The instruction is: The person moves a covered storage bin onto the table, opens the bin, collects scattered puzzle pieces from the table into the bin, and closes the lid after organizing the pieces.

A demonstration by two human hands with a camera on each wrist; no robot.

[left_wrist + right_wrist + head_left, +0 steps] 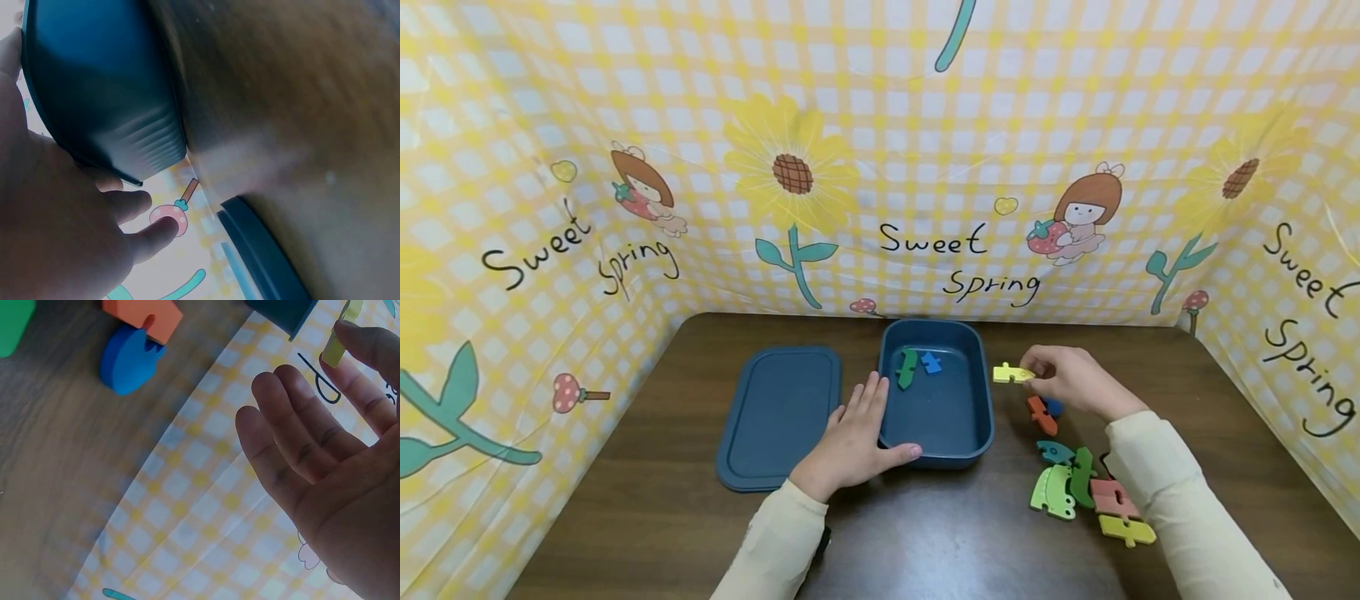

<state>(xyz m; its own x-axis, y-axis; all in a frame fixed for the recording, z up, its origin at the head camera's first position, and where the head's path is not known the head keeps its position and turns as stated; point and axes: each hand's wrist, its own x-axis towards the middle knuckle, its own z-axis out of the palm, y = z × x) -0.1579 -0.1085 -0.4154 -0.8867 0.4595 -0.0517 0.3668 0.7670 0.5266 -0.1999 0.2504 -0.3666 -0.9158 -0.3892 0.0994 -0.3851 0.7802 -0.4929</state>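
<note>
My right hand (1071,377) pinches a yellow puzzle piece (1009,373) between thumb and index finger, just right of the dark blue box (988,417). In the right wrist view the other fingers are spread away from that piece (335,351). My left hand (853,442) rests along the box's left rim, its fingers straight and the thumb reaching over the front corner. The left wrist view shows the hand (69,219) against the box's wall (106,81). Inside the box lie a green puzzle piece (907,369) and a blue one (931,362).
A blue lid (782,417) lies flat to the left of the box. Below my right hand are an orange piece (1042,416) and a blue piece (128,359). Nearer lie a teal piece (1055,452), a green frog piece (1054,493), a pink piece (1112,497) and another yellow piece (1126,530).
</note>
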